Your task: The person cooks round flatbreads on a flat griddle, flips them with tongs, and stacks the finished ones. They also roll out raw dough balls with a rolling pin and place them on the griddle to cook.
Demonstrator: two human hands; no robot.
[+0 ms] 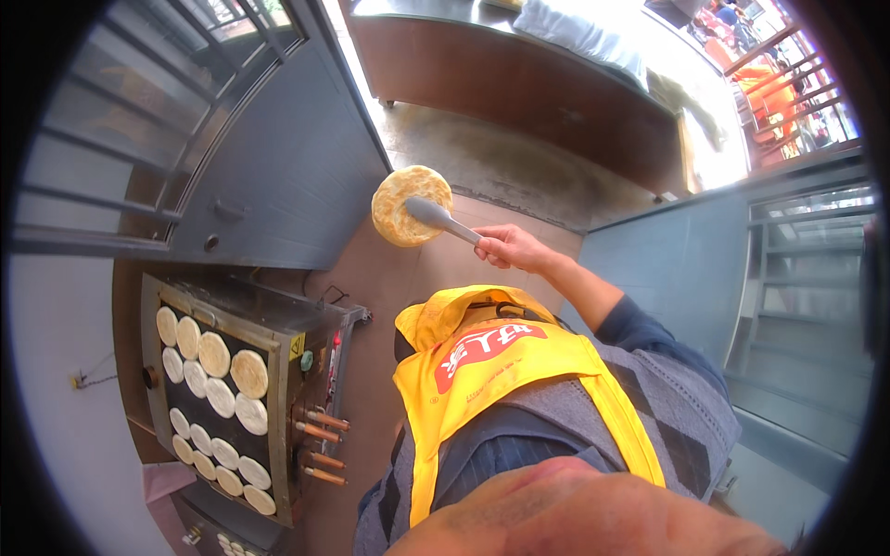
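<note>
My right hand point(509, 246) is closed around the end of grey tongs point(457, 226) out in front of my body. The tongs hold a round, browned flatbread point(395, 212) in the air, with one grey jaw lying across its upper face. My left hand is out of view. On the left, an open griddle point(281, 417) carries rows of round flatbreads; those in the top row, such as this browned flatbread point(214, 354), are more golden than the pale flatbread point(251, 414) below them.
Several brown handles point(325, 419) stick out from the griddle's side. A grey door point(278, 167) with a barred window stands at the upper left, and a blue-grey panel point(646, 271) at the right. Beyond is a long brown counter point(514, 90) bearing white cloth point(584, 35). More pale rounds point(233, 545) show at lower left.
</note>
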